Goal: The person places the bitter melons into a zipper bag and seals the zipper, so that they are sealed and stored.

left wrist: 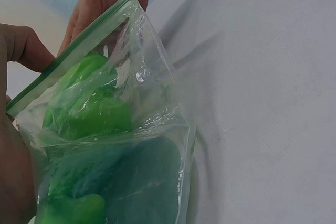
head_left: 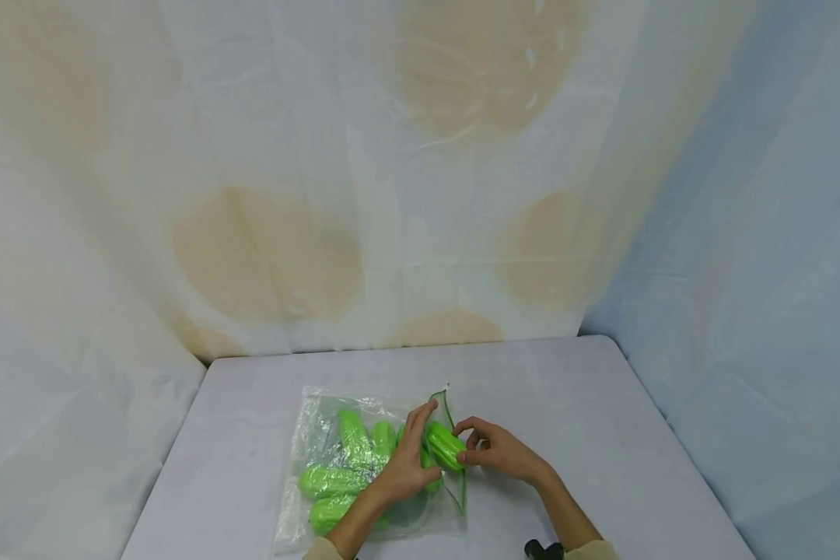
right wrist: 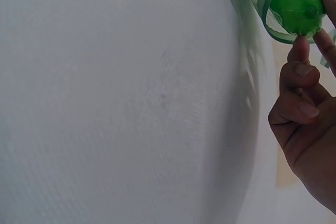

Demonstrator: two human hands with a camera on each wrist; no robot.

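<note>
A clear zip bag [head_left: 313, 439] with a green-edged mouth lies on the table, its opening toward the right. Several bright green, ribbed cucumbers [head_left: 353, 437] show through its film. With fingers and thumb spread along the mouth, my left hand [head_left: 407, 467] holds the green zip edge [left wrist: 68, 53]. My right hand [head_left: 502, 453] pinches the outer end of another cucumber [head_left: 445, 446], which lies lengthwise through the bag's mouth. The right wrist view shows that cucumber's rounded end [right wrist: 298, 6] between the fingertips, framed by the green rim.
A white-covered table [head_left: 567, 397] bears everything, with patterned cloth walls [head_left: 448, 257] behind and at both sides. A small black object [head_left: 542, 551] shows beside the right sleeve at the front edge.
</note>
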